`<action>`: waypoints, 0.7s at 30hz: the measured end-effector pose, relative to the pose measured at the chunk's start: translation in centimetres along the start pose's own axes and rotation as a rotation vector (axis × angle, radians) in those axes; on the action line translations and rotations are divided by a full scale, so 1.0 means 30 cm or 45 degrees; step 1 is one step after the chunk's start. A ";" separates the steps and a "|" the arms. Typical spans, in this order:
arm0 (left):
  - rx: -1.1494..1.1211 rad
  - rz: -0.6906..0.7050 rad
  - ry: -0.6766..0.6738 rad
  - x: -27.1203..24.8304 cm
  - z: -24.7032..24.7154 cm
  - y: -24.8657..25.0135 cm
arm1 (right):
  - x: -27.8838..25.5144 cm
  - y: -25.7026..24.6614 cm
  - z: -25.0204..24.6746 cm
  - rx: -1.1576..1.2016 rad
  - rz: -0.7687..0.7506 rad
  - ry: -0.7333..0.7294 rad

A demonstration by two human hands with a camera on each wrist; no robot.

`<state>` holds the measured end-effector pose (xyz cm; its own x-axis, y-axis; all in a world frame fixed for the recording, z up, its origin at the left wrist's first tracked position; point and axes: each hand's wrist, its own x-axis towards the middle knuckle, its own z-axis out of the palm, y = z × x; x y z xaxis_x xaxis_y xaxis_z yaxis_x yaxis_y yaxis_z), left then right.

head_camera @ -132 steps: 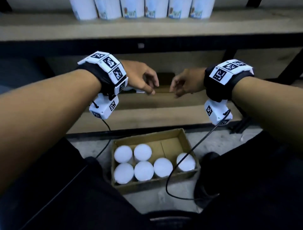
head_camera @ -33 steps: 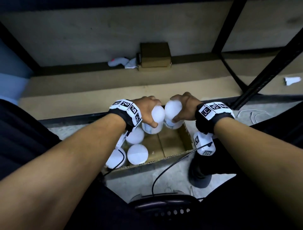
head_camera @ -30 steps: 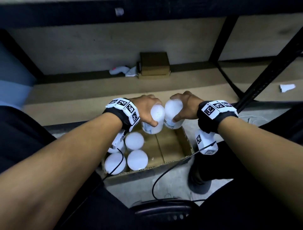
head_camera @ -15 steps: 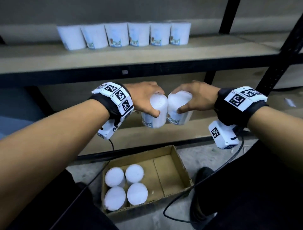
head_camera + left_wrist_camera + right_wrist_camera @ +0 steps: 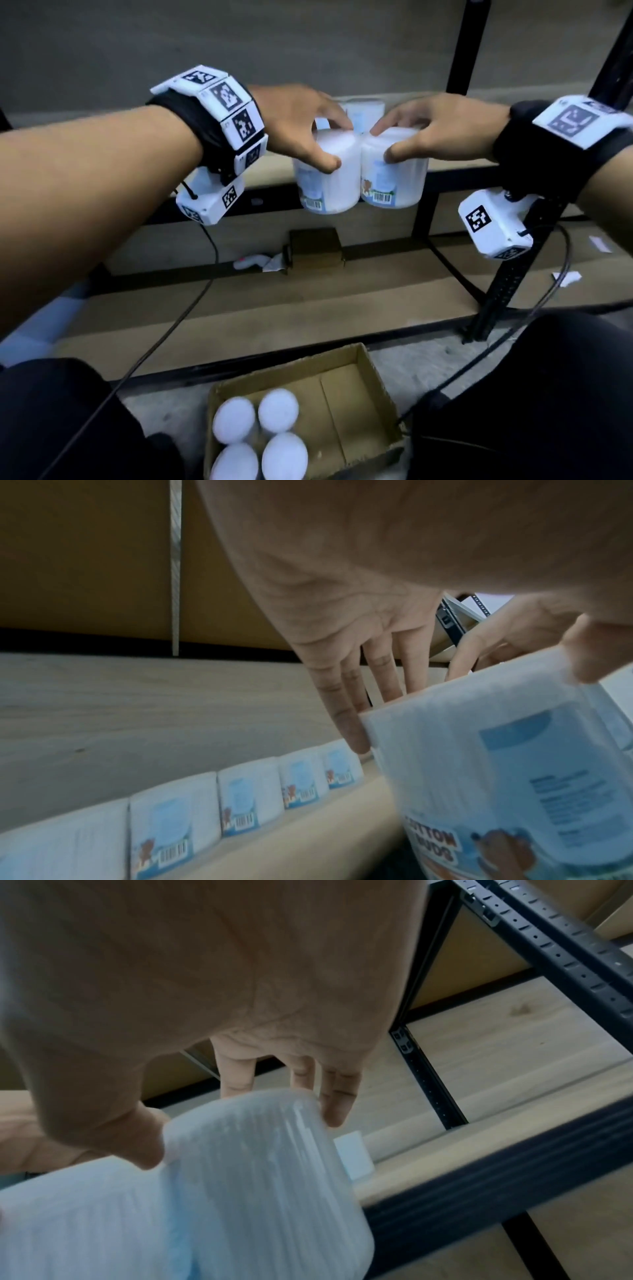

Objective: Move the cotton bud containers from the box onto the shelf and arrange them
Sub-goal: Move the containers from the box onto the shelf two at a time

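Note:
My left hand (image 5: 308, 130) grips a white cotton bud container (image 5: 325, 178) from above by its lid. My right hand (image 5: 428, 130) grips a second container (image 5: 394, 171) the same way. The two tubs touch side by side in the air, in front of the shelf's front edge (image 5: 455, 171). In the left wrist view the held container (image 5: 496, 777) is near a row of several containers (image 5: 240, 794) standing on the shelf board (image 5: 325, 831). In the right wrist view the held tub (image 5: 267, 1177) hangs beside the black shelf rail (image 5: 496, 1185). The cardboard box (image 5: 363, 397) on the floor holds several containers (image 5: 260, 435).
A black shelf upright (image 5: 445, 137) rises just right of the held tubs, and a perforated post (image 5: 507, 284) stands at the right. A small brown box (image 5: 315, 250) and scraps lie on the lower shelf. Cables (image 5: 178, 318) hang from both wrists. My dark trouser legs flank the box.
Both hands lifted one container each out of the box and raised them, pressed together, to the level of the shelf with the row. The box now holds fewer tubs.

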<state>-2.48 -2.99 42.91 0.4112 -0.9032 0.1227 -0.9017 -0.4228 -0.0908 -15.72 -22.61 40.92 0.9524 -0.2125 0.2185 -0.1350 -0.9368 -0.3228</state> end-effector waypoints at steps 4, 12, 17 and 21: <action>-0.018 -0.070 0.049 0.067 -0.049 -0.011 | 0.061 0.005 -0.045 0.013 0.038 0.039; -0.161 -0.121 0.011 0.201 -0.076 -0.037 | 0.199 0.057 -0.064 0.028 0.071 0.102; -0.153 -0.150 0.003 0.278 -0.055 -0.058 | 0.270 0.097 -0.047 0.065 0.102 0.108; -0.186 -0.166 -0.010 0.326 -0.022 -0.082 | 0.314 0.129 -0.021 0.088 0.120 0.085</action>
<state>3.67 -10.72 44.97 0.5264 -0.8422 0.1165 -0.8502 -0.5218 0.0699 -7.45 -28.41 42.33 0.9159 -0.3188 0.2439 -0.2018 -0.8910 -0.4067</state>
